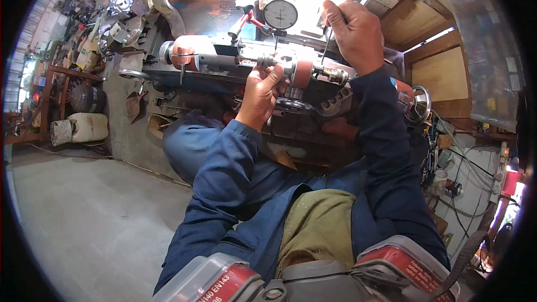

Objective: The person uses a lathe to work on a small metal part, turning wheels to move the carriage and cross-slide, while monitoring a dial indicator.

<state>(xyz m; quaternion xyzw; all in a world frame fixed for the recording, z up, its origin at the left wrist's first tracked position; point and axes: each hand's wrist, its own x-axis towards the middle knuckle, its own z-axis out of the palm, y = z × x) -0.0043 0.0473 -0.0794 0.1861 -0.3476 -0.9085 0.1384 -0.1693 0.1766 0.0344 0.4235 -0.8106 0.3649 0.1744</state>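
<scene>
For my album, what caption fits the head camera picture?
Left hand at a metal shaft, right hand gripping a thin rod, near a round white dial gauge.

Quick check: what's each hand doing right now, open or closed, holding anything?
Left hand: fingers curled at the metal shaft; gripping or just touching, can't tell.
Right hand: closed, holding a thin rod.

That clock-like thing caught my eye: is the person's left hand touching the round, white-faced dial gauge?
No, the bare left hand is at the shiny metal shaft, visibly apart from the white-faced dial gauge.
</scene>
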